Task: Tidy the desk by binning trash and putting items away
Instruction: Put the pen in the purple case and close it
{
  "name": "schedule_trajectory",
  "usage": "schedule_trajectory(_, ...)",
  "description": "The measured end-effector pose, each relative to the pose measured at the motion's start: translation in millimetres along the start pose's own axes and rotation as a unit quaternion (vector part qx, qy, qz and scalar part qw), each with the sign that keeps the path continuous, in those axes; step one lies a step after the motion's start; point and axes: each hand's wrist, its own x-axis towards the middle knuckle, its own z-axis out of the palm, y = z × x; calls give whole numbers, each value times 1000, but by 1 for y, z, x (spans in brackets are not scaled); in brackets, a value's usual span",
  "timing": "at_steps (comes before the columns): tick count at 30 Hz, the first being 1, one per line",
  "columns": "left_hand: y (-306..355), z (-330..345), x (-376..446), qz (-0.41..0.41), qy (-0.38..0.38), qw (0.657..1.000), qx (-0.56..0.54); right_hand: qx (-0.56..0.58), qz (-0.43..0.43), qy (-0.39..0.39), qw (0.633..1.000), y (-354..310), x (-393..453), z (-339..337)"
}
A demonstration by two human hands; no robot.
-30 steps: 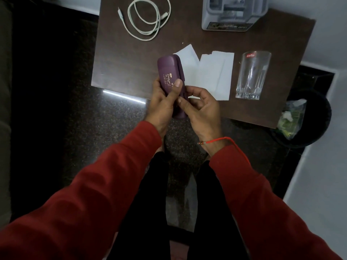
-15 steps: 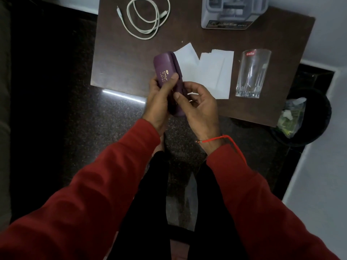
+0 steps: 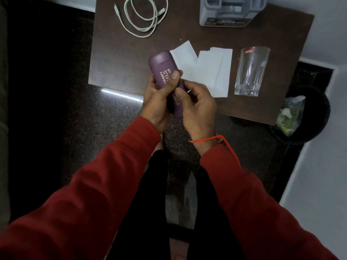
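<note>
A purple case [image 3: 161,68] with gold lettering is held up over the front edge of the brown desk [image 3: 116,59]. My left hand [image 3: 157,102] wraps its left side with the thumb across the lettering. My right hand [image 3: 197,107] grips its lower right side, thumb on the front. White paper pieces [image 3: 212,70] lie on the desk just behind the case. A clear drinking glass [image 3: 249,70] stands to their right. A coiled white cable [image 3: 142,17] lies at the back left.
A grey desk organiser [image 3: 231,12] stands at the back of the desk. A black bin [image 3: 317,113] with a plastic bag and trash in it sits on the floor at the desk's right front corner. Dark speckled floor lies below and to the left.
The purple case has turned in my hands so its lettered face shows more fully. Both hands have shifted their grip slightly. Nothing on the desk has moved.
</note>
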Motion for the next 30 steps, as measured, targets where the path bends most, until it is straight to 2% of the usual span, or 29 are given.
schedule_trajectory(4, 2, 1, 2, -2, -10, 1000, 0, 38, 22, -11, 999, 2, 1, -2)
schedule_trajectory(11, 3, 4, 3, -10, -8, 1000, 0, 41, 43, -35, 998, 4, 2, -2)
schedule_trajectory(15, 5, 7, 6, 2, 21, 1000, -3, 38, 66, -96, 992, 2, 6, -4)
schedule_trajectory(17, 6, 9, 9, -2, 46, 999, -13, 42, 93, -100, 990, 1, 11, -9)
schedule_trajectory(20, 8, 4, 16, -31, 71, 997, 24, 104, 126, -47, 985, -2, 24, -19)
schedule_trajectory(26, 11, 9, 20, -4, 80, 983, 165, 242, 142, 71, 957, -5, 72, -49)
schedule_trajectory(30, 17, 30, 44, 10, 92, 978, 186, 209, 131, 92, 965, -5, 110, -53)
